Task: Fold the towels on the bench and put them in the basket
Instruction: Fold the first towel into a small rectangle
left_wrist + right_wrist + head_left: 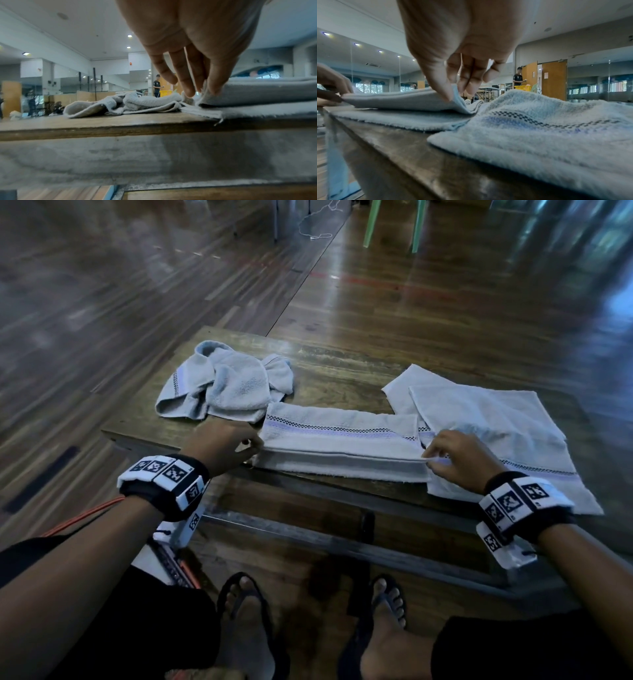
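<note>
Towel lengthwise along bench edge

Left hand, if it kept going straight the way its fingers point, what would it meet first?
Probably just more of the folded towel whose end the left hand already pinches; it stretches straight on to the right hand. Depth is hard to judge.

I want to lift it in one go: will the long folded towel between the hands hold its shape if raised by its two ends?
Probably not. The long folded towel is soft terry; the layer that the right hand pinches already bends, so the middle would likely sag. The layers lie loose where the left hand pinches, so they may slip apart. It looks light.
</note>
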